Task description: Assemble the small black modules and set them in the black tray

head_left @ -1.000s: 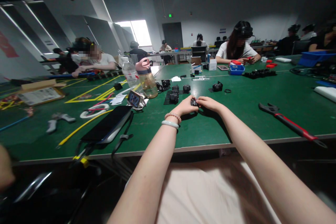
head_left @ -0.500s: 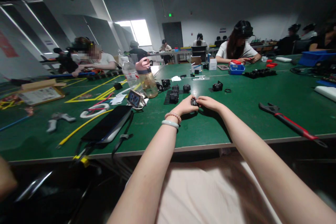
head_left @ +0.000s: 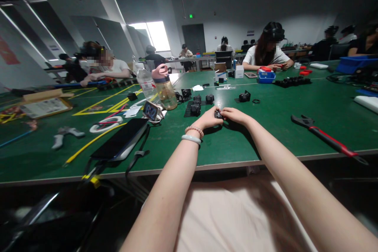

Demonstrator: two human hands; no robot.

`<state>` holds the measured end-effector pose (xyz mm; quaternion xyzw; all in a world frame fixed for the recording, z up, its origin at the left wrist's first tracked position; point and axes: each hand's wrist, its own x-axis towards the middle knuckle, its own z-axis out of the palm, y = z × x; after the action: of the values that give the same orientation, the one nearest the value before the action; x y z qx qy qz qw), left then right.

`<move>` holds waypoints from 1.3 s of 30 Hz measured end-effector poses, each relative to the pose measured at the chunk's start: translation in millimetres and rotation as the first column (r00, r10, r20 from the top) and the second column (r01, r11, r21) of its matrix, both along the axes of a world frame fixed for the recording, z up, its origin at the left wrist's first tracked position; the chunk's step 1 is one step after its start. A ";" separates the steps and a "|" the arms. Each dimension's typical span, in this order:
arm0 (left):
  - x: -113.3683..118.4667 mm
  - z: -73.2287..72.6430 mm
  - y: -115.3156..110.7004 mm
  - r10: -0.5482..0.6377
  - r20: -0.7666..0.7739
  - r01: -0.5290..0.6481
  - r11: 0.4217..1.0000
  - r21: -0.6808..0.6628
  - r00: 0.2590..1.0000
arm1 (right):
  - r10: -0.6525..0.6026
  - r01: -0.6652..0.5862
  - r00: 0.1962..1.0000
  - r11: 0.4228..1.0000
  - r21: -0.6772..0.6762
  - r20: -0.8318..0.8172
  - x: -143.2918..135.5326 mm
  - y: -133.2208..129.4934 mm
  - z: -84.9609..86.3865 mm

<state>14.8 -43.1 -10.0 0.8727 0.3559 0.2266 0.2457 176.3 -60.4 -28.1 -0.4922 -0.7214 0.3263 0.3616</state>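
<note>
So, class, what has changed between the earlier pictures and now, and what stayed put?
The bare skin at the lower left edge, apparently another person's, has gone out of view. Nothing was visibly taken or released: the left hand still holds the small black part, the right hand touching it; the wrench hasn't moved.

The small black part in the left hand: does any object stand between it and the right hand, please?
No, nothing visible does. The right hand has its fingers at the edge of the small black part, held in the left hand. Other black parts lie beyond the left hand, out of the way.
</note>
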 end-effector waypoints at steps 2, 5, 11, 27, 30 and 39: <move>0.1 -0.4 0.7 -0.003 0.002 0.003 1.000 -0.001 1.000 | 0.001 -0.001 1.000 1.000 0.000 0.000 -0.1 0.3 0.2; 0.2 -0.6 1.6 -0.009 0.007 0.009 1.000 0.006 1.000 | -0.003 0.003 1.000 1.000 -0.005 0.003 -0.1 0.9 0.1; 0.5 0.1 0.7 0.003 0.004 -0.003 1.000 0.001 1.000 | -0.010 0.010 1.000 1.000 0.009 0.002 -0.3 1.2 -1.3; 0.6 0.1 1.5 -0.002 -0.006 0.002 1.000 0.004 1.000 | -0.015 0.015 1.000 1.000 0.006 0.008 -0.1 0.7 -0.4; 0.9 1.4 0.0 -0.002 -0.004 0.002 1.000 -0.001 1.000 | -0.011 0.011 1.000 1.000 0.012 0.011 0.2 0.7 -0.7; 1.3 4.6 -3.6 0.013 -0.009 -0.013 1.000 -0.014 1.000 | -0.017 0.017 1.000 1.000 0.009 0.017 0.3 2.3 -1.3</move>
<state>16.1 -46.7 -5.4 0.8696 0.3643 0.2217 0.2487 176.6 -58.1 -29.5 -0.4996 -0.7215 0.3159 0.3606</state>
